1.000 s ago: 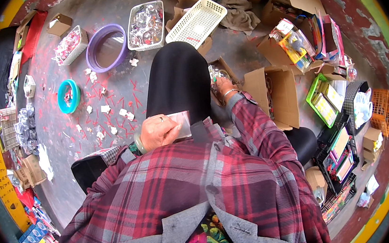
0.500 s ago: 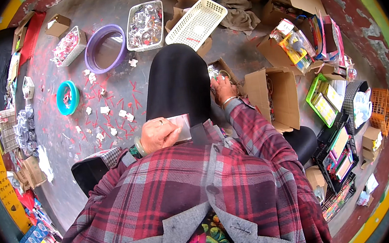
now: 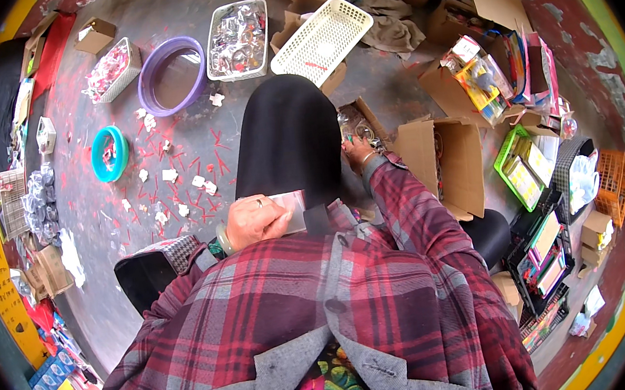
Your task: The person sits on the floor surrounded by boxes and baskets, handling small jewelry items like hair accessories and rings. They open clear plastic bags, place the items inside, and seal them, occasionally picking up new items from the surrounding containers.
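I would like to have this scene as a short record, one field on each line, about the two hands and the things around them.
Left hand: holds a pale flat packet beside the black-clad knee
Right hand: at a small cardboard box; grip unclear
Right of that box: larger open cardboard box
Beyond the knee: cream basket; white basket full of packaged pieces
Ahead, left: purple basin; smaller teal basin
On the floor: red and white scraps

Just left of the tall carton (image 3: 417,159), the right hand (image 3: 357,152) dips into a small box (image 3: 374,121); farther left, the left hand (image 3: 252,219) holds a clear packet (image 3: 293,206).
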`<move>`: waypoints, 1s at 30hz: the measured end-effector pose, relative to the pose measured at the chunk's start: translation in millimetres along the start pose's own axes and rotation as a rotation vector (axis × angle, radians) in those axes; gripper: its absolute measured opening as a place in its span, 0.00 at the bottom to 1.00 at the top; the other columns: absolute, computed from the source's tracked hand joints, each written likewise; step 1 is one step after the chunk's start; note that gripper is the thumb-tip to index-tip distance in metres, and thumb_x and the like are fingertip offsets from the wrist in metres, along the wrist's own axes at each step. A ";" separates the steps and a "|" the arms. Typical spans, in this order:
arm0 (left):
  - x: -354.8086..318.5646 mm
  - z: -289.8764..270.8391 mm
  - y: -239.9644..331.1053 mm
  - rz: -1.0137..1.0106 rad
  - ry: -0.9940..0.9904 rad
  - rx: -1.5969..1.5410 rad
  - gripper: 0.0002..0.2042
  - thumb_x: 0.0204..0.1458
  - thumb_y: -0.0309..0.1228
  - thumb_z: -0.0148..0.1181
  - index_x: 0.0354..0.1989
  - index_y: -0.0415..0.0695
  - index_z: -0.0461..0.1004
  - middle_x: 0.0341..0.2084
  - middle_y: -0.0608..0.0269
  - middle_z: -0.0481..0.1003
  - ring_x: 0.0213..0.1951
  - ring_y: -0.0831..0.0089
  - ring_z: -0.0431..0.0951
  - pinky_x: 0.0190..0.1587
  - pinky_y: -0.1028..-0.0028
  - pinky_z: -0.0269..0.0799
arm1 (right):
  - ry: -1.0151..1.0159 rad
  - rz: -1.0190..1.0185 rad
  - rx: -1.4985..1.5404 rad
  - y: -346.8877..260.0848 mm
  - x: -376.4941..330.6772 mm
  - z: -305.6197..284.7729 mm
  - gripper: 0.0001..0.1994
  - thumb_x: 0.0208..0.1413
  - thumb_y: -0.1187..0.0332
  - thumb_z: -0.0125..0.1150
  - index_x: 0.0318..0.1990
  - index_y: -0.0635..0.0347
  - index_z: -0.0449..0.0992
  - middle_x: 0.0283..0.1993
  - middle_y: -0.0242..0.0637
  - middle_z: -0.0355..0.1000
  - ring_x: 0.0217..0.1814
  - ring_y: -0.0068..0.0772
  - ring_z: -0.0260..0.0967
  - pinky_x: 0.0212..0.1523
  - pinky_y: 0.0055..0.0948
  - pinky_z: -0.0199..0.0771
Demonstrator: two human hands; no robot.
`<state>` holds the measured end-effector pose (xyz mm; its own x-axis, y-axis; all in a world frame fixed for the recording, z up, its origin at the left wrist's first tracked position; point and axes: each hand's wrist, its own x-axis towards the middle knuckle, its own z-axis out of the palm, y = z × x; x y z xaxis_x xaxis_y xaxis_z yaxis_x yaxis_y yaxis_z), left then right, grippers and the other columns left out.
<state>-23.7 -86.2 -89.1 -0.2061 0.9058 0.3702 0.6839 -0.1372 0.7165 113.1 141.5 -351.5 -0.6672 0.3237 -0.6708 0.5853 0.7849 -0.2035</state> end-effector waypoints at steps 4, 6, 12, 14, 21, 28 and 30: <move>-0.7 -0.3 0.7 0.000 -0.002 -0.003 0.06 0.37 0.22 0.63 0.16 0.41 0.70 0.12 0.62 0.68 0.16 0.67 0.70 0.19 0.71 0.66 | -0.004 -0.122 0.008 10.6 6.6 -4.2 0.20 0.55 0.67 0.46 0.56 0.57 0.59 0.59 0.48 0.55 0.60 0.51 0.55 0.54 0.42 0.61; -1.1 0.8 1.3 -0.003 0.001 -0.008 0.06 0.37 0.22 0.63 0.17 0.41 0.70 0.12 0.62 0.68 0.16 0.67 0.71 0.19 0.71 0.66 | 0.092 -0.131 0.109 13.4 6.5 -5.5 0.17 0.53 0.67 0.50 0.52 0.58 0.65 0.55 0.48 0.60 0.55 0.49 0.61 0.51 0.39 0.64; -3.6 3.7 3.0 -0.004 0.008 -0.008 0.05 0.38 0.22 0.62 0.18 0.40 0.71 0.14 0.61 0.70 0.17 0.66 0.71 0.21 0.71 0.67 | 0.557 0.222 0.525 -15.9 -56.5 -34.1 0.12 0.49 0.57 0.57 0.37 0.53 0.77 0.37 0.47 0.72 0.44 0.47 0.69 0.46 0.33 0.68; -1.2 3.6 4.3 0.001 0.002 -0.011 0.05 0.38 0.23 0.62 0.18 0.40 0.71 0.14 0.61 0.70 0.18 0.66 0.72 0.21 0.71 0.67 | 0.508 0.268 0.444 -15.0 -63.3 -31.2 0.19 0.44 0.53 0.60 0.43 0.52 0.74 0.49 0.46 0.67 0.52 0.47 0.64 0.48 0.38 0.66; -1.4 3.5 3.6 -0.001 -0.014 -0.007 0.05 0.39 0.22 0.62 0.18 0.41 0.71 0.14 0.61 0.70 0.18 0.66 0.72 0.21 0.71 0.68 | 0.127 0.218 0.235 2.8 -51.5 -17.4 0.23 0.49 0.63 0.52 0.55 0.44 0.63 0.65 0.39 0.47 0.65 0.46 0.49 0.60 0.48 0.53; 1.8 1.9 2.6 0.000 -0.009 -0.006 0.06 0.37 0.22 0.63 0.16 0.41 0.70 0.12 0.62 0.69 0.16 0.67 0.71 0.19 0.71 0.66 | -0.021 0.201 0.145 10.0 -11.0 1.0 0.23 0.46 0.58 0.54 0.53 0.49 0.66 0.64 0.49 0.48 0.61 0.56 0.54 0.58 0.44 0.58; 2.0 1.9 3.0 -0.004 -0.009 -0.012 0.06 0.37 0.22 0.63 0.16 0.41 0.70 0.12 0.62 0.69 0.16 0.67 0.71 0.19 0.71 0.66 | -0.014 0.162 0.079 9.4 -9.5 5.6 0.23 0.46 0.57 0.54 0.52 0.51 0.67 0.63 0.52 0.48 0.61 0.59 0.54 0.58 0.45 0.58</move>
<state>-20.8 -84.1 -87.4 -0.2027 0.9099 0.3619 0.6743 -0.1383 0.7254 127.5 142.8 -351.0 -0.5551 0.4345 -0.7092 0.7194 0.6788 -0.1472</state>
